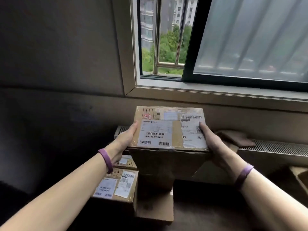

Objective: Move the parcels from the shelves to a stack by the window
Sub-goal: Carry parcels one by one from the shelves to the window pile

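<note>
A brown cardboard parcel [170, 129] with white shipping labels is held level in front of the window [166, 39]. My left hand [125, 139] grips its left side and my right hand [215, 142] grips its right side, thumb on the top label. Directly below it stands a stack of plain brown boxes [156, 180]; whether the held parcel touches the stack I cannot tell. To the left, lower down, lie two labelled parcels [116, 184], one partly hidden behind my left wrist.
A radiator grille [275, 147] runs along the wall under the window sill [216, 95], with a brown cloth [236, 139] lying on it. An open carton corner [300, 177] shows at the right edge. The dark wall is on the left.
</note>
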Demonstrator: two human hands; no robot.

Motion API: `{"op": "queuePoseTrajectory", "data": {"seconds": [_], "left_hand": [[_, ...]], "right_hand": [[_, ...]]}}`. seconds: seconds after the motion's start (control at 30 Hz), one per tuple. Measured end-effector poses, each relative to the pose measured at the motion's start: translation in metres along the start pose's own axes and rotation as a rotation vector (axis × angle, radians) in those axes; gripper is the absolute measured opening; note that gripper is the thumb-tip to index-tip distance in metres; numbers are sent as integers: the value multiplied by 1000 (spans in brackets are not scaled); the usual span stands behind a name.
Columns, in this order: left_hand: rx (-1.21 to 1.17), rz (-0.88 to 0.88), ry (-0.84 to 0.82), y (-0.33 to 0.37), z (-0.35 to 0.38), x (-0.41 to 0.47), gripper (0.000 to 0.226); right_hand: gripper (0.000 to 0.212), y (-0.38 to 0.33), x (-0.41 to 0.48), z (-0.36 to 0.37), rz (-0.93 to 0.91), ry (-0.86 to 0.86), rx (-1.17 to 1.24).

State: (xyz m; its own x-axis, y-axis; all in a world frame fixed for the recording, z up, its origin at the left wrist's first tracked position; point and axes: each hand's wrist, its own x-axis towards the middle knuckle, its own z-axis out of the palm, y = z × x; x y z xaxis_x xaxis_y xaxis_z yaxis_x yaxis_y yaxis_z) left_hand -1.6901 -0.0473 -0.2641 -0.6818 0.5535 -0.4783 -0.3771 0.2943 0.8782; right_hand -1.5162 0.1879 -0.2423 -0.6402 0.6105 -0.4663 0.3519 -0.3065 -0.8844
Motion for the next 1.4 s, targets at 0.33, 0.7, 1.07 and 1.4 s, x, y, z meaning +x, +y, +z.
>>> {"op": "queuePoseTrajectory", "data": {"seconds": [0.33,0.7,1.07,1.4], "left_hand": [[182,-167,-5,-87,15,24,71],[331,-95,-10,-93,12,57,61],[343,-205,-65,-84,5,33,69],[192,-303,13,-164,17,66,40]], "right_hand": [[46,100,45,-5,229,-106,18],[42,111,72,-16,326,-154,149],[39,107,56,-14,351,-185,103],[38,184,76,-15,294,-189,119]]}}
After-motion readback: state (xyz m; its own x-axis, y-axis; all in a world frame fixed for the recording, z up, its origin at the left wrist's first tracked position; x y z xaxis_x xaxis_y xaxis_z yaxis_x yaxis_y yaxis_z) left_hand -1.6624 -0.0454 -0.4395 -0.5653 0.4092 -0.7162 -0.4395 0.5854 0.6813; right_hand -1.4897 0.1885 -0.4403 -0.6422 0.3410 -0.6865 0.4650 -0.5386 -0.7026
